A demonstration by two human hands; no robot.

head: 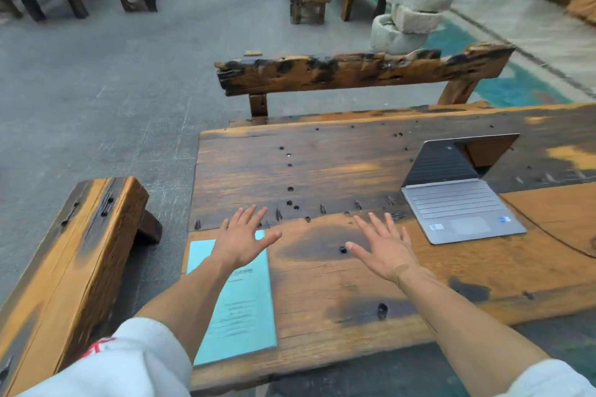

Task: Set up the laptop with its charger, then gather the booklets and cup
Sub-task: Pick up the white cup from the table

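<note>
Your left hand (pixel 244 240) and right hand (pixel 383 250) hover spread, empty, at frame centre; booklet (pixel 238 306) lower left, open laptop (pixel 461 200) right, on worktop (pixel 338 284).

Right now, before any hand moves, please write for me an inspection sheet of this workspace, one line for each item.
Surface: worn brown wooden table, with dark holes and stains.
Job's things: open grey laptop at the right; light blue paper booklet at the near left edge. No charger or cup seen.
Clutter: nothing seen.
Hands: left hand open, spread above the booklet's far end; right hand open above bare wood. Both empty.
Cables: nothing seen.
Surroundings: wooden bench at the left, another bench behind the table, stacked stone basins, grey floor.
</note>
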